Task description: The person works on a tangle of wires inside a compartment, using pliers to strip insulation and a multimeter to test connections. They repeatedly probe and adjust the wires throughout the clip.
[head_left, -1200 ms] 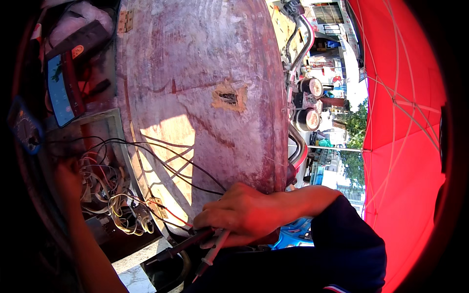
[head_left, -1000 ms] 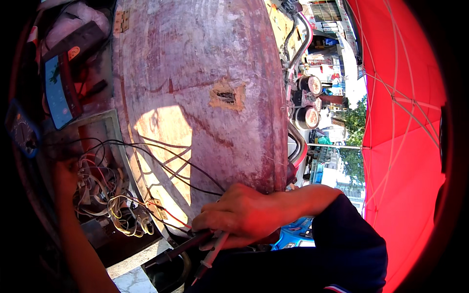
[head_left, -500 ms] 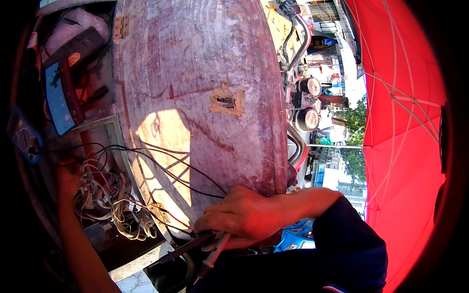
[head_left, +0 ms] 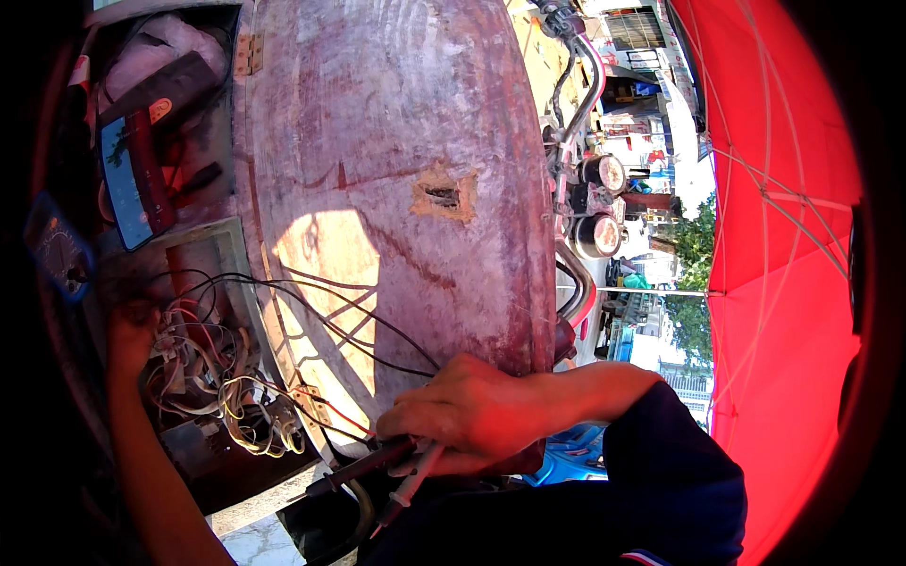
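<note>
My right hand (head_left: 464,415) is closed around two multimeter test probes, one black (head_left: 359,469) and one pale with a red tip (head_left: 411,486). Both point down and to the left. Thin black leads (head_left: 321,325) run from this hand leftward across the worn board. At the far left, my left hand (head_left: 132,325) is in deep shadow just below a blue-edged multimeter (head_left: 59,250); its fingers are too dark to read. Beside it, a tangle of wires (head_left: 203,363) with connectors fills an open compartment. Yellow and white wires (head_left: 255,415) bunch at its lower end.
A large scuffed board (head_left: 425,113) takes up the middle, with hinges (head_left: 250,54) along its left edge. A phone (head_left: 132,184) with a lit screen leans in the upper-left compartment. Handlebars and round gauges (head_left: 596,236) are on the right, beneath a red canopy (head_left: 783,189).
The view has shifted slightly, moving the compartments and multimeter a little to the right in the picture. My right hand keeps both probes in nearly the same place.
</note>
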`<act>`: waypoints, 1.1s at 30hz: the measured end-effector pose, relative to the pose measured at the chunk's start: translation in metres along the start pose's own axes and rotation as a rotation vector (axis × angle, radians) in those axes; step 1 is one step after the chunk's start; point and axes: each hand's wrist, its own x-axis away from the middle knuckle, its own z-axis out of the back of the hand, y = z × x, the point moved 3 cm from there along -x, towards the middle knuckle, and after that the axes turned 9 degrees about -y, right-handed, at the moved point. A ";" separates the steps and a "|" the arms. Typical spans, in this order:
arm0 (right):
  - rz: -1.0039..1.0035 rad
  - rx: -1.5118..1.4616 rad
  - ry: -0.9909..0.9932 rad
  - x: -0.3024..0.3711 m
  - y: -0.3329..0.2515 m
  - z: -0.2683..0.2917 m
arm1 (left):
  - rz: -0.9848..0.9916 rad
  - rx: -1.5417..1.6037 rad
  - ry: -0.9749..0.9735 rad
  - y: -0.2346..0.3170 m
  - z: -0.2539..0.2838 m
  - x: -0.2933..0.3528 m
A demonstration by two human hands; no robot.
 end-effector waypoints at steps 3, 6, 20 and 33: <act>0.006 -0.013 -0.006 0.001 -0.001 0.002 | 0.042 -0.098 0.017 0.037 0.016 0.019; -0.005 -0.032 -0.010 0.002 -0.004 0.002 | 0.033 0.133 0.151 0.075 0.007 0.051; 0.064 0.019 0.014 0.002 -0.003 -0.001 | 0.174 -0.642 0.157 0.075 -0.041 0.130; 0.019 0.041 -0.010 0.002 -0.003 -0.004 | 0.251 -0.834 0.031 0.046 -0.038 0.120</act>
